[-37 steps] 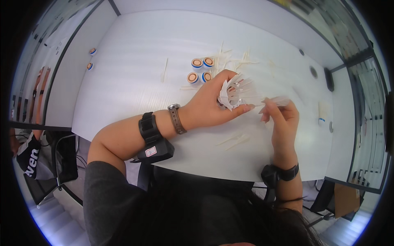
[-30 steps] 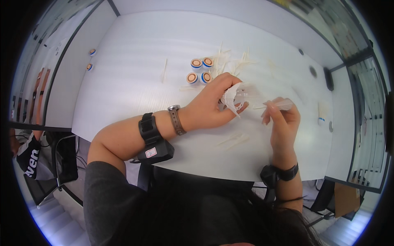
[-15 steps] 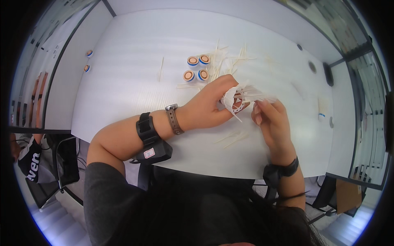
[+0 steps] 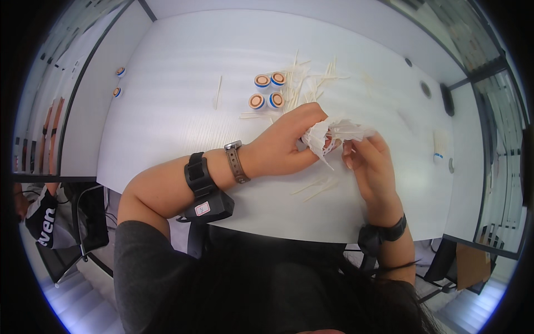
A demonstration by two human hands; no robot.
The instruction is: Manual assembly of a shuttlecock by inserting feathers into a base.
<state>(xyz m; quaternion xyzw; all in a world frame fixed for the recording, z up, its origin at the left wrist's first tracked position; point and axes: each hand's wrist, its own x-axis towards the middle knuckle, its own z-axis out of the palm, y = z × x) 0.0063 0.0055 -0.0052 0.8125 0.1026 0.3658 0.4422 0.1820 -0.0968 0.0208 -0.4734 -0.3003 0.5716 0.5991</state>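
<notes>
My left hand is curled round a crumpled white thing with a pierced, lacy edge; its exact kind I cannot make out. A thin, see-through white part stretches from it to the right. My right hand pinches the far end of that part with thumb and fingers. Beyond my left hand, small round tubs with tan tops and blue bands stand in a tight group. Thin pale sticks lie scattered beside them. A few more sticks lie below my hands.
One lone stick lies left of the tubs on the white desk. Two blue-banded tubs sit by the left partition, and a clear blue-banded container lies near the right one. Partitions border the desk's sides and back.
The white thing has turned and crumpled between my hands, so its round opening shows less. The see-through part is now bunched higher. Both hands have barely moved.
</notes>
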